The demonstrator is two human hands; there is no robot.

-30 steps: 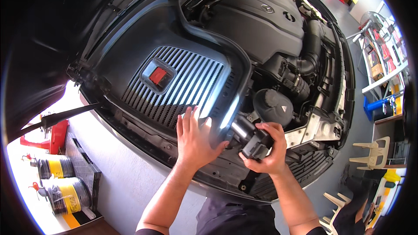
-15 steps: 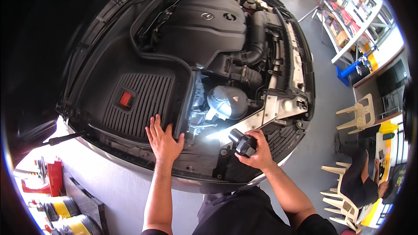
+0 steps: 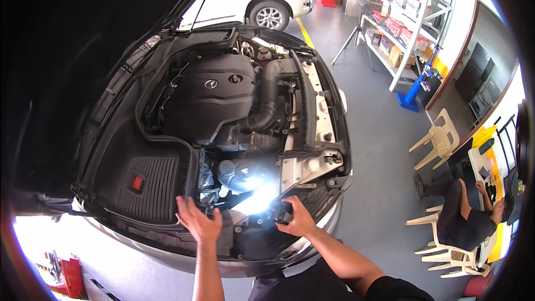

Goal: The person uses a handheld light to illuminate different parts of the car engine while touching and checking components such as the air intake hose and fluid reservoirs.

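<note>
In front of me lies a car's engine bay, with a large black engine cover [image 3: 195, 100] at its far side. My right hand [image 3: 299, 220] grips a black, lit flashlight [image 3: 282, 213] over the near right corner. Its beam glares white on a metal bracket and on the round dark reservoir [image 3: 238, 171] beside it. My left hand [image 3: 199, 223] holds nothing, fingers apart, at the near edge of the slatted black plastic cover [image 3: 159, 184]. A red square [image 3: 137, 183] shows on that cover. Whether the fingertips touch the cover, I cannot tell.
The raised hood [image 3: 44, 106] fills the left. A white car [image 3: 234, 0] stands beyond. At right are a tripod fan [image 3: 362, 8], white shelving [image 3: 415, 39], a blue stand [image 3: 409, 100] and a plastic chair [image 3: 437, 139]. A person [image 3: 465, 217] sits at a table there.
My view has swung up and to the right, bringing the white car in. The left hand appears raised from its flat position on the slatted cover. The flashlight glare is now broader and brighter.
</note>
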